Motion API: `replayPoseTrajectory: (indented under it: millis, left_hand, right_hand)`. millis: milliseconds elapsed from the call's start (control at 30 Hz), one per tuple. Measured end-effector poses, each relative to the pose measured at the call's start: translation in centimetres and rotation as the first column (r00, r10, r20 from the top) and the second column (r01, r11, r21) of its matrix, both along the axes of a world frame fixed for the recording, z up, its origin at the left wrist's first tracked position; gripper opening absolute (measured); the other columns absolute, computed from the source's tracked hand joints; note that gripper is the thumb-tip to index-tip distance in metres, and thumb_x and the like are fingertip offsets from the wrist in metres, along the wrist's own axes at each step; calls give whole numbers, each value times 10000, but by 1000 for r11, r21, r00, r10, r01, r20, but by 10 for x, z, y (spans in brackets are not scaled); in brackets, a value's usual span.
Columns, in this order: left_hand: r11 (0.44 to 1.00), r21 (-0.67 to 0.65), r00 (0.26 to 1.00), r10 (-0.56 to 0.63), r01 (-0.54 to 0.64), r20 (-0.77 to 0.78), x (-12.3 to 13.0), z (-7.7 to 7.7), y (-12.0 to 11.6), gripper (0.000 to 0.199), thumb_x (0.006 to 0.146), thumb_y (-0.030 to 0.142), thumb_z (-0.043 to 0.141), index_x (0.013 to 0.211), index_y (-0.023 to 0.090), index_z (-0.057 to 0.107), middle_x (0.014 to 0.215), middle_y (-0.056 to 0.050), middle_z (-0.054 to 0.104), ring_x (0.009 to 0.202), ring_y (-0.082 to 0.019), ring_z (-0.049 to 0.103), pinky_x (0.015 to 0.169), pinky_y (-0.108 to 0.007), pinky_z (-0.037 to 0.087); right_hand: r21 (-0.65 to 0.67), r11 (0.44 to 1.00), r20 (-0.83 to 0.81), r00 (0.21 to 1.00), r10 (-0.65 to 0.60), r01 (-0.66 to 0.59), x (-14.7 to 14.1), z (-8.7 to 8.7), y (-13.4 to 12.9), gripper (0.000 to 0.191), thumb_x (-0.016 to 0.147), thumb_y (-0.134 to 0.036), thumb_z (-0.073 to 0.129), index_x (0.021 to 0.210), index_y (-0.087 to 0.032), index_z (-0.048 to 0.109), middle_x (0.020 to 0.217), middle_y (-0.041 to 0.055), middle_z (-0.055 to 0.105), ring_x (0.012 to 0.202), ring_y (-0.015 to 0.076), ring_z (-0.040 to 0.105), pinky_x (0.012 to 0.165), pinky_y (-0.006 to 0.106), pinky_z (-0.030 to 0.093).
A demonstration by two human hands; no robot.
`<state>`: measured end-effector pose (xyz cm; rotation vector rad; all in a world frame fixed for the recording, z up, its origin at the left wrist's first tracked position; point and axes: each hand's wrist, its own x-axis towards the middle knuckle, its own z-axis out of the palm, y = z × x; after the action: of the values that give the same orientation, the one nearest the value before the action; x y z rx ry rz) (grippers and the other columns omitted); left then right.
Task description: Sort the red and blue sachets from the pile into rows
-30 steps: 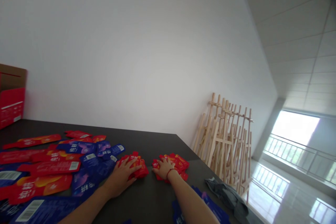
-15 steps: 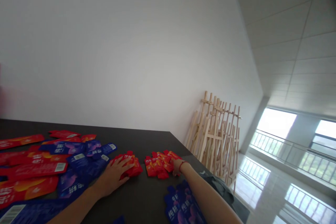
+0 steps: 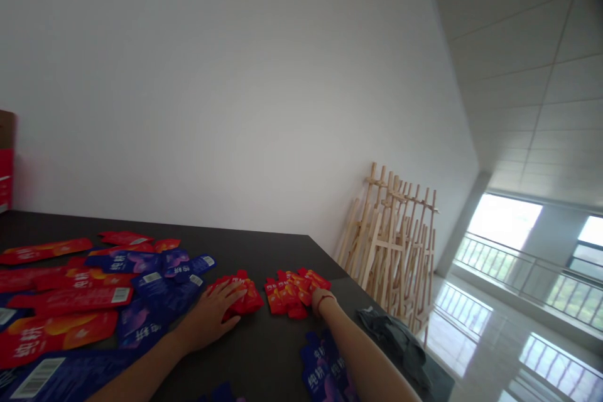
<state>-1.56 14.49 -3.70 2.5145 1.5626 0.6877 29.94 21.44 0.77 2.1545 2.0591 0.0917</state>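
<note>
Left hand point(image 3: 207, 317) splayed wide, fingers open, lying on a heap of small red sachets point(image 3: 247, 298), no real grip on them! Right hand point(image 3: 320, 303) sits at the edge of a second red sachet pile point(image 3: 288, 294) (fingers hidden, can't tell if it's holding anything). Blue pouches point(image 3: 164, 292) and red pouches point(image 3: 70, 300) sprawl across the dark table point(image 3: 264, 352).

Dark tabletop point(image 3: 264, 352) beside left hand point(image 3: 210, 317), red sachets point(image 3: 288, 296) ahead, blue sachets point(image 3: 325, 370) right
</note>
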Motion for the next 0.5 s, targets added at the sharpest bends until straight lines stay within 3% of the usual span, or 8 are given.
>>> replayPoseTrajectory:
  millis: [300,500]
  left_hand:
    - [1000,16,1000,5,-5,31,-1,-4,1,577,840,406,555,1402,291,496,1540,-57,440,1426,-296,364,1156,-537,305]
    - [1000,12,999,27,-27,32,1,2,-4,562,827,402,562,1372,266,533,1522,-76,464,1407,-303,392,1139,-533,328]
  right_hand:
    - [-45,996,57,996,75,-72,-15,16,0,326,942,-349,596,1220,-179,580,1226,93,589,1040,223,609,866,424,534]
    - [80,974,66,976,207,-212,-35,20,16,349,945,-351,590,1245,-175,567,1277,103,563,1090,242,588,905,461,515]
